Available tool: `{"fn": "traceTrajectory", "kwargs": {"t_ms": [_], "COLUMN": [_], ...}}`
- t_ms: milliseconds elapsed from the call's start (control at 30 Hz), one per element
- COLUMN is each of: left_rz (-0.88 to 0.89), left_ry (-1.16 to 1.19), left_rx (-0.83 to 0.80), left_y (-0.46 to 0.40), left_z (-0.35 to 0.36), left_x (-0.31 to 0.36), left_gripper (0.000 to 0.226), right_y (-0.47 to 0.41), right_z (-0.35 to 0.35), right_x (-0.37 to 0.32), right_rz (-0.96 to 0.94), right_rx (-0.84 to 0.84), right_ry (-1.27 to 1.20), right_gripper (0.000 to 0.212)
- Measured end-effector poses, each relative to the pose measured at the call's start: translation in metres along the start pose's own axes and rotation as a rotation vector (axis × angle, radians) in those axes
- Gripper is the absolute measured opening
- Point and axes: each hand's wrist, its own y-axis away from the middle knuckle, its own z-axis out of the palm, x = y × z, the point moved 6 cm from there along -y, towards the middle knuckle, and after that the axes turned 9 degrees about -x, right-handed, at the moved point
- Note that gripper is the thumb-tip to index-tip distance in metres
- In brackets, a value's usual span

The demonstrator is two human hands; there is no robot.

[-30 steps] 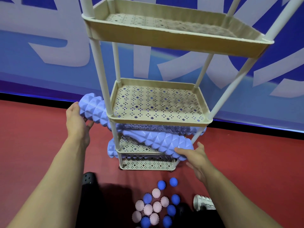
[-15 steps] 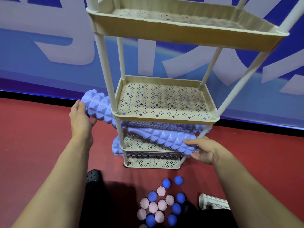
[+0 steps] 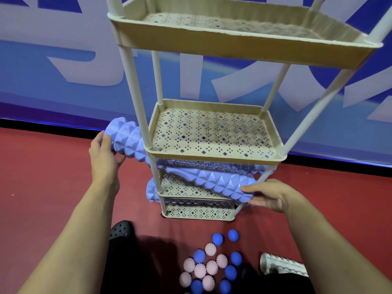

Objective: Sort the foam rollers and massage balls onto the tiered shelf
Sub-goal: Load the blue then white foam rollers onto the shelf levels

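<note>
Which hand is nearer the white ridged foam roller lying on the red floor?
Right. The right hand grips a purple roller's end at the shelf, above the white ridged foam roller; the left hand holds another purple roller's end far across the frame.

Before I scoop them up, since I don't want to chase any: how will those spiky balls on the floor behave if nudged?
The spiky balls are round and lie loose on the flat red floor, so they would probably roll. Their short nubs may slow them. They look small and probably light.
</note>
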Motion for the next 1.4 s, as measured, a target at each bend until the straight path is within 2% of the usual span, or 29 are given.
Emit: {"fn": "traceTrajectory", "kwargs": {"t_ms": [167, 267, 367, 533, 700, 800, 900, 1000, 1133, 1233, 1400], "left_rz": [0.010, 0.008, 0.001, 0.000, -0.023, -0.068, -0.126, -0.171, -0.181, -0.149, -0.175], "left_ry": [-0.007, -0.008, 0.000, 0.038, 0.089, 0.084, 0.041, -0.054, -0.250, -0.392, -0.460], "left_rx": [-0.012, -0.014, 0.000, 0.020, 0.027, 0.014, -0.069, -0.140, -0.271, -0.365, -0.451], "left_y": [0.005, 0.005, 0.007, 0.010, 0.011, 0.009, 0.010, 0.015, 0.024, 0.034, 0.042], "left_z": [0.003, 0.005, 0.006, 0.007, 0.006, 0.005, 0.010, 0.013, 0.014, 0.019, 0.027], "left_x": [0.005, 0.005, 0.006, 0.009, 0.006, -0.002, -0.010, -0.014, -0.018, -0.018, -0.021], "left_gripper": [0.022, 0.025, 0.020, 0.023, 0.021, 0.034, 0.049, 0.049, 0.069, 0.071, 0.084], "right_y": [-0.001, 0.009, 0.014, 0.016, 0.018, 0.021, 0.023, 0.026, 0.038, 0.042, 0.043], "right_z": [0.000, 0.004, 0.008, 0.008, 0.006, -0.003, -0.013, -0.025, -0.036, -0.045, -0.049], "right_x": [-0.001, -0.006, -0.006, -0.023, -0.033, -0.039, -0.043, -0.040, -0.038, -0.037, -0.033], "right_rz": [-0.041, -0.091, -0.128, -0.316, -0.428, -0.502, -0.579, -0.611, -0.596, -0.580, -0.582], "right_rx": [-0.007, -0.023, -0.071, -0.091, -0.045, 0.079, 0.154, 0.191, 0.186, 0.205, 0.225], "right_ry": [0.002, -0.003, -0.043, -0.168, -0.135, -0.151, -0.126, -0.041, 0.063, 0.121, 0.181], "right_gripper": [0.040, 0.031, 0.044, 0.033, 0.031, 0.032, 0.047, 0.062, 0.072, 0.074, 0.062]}}
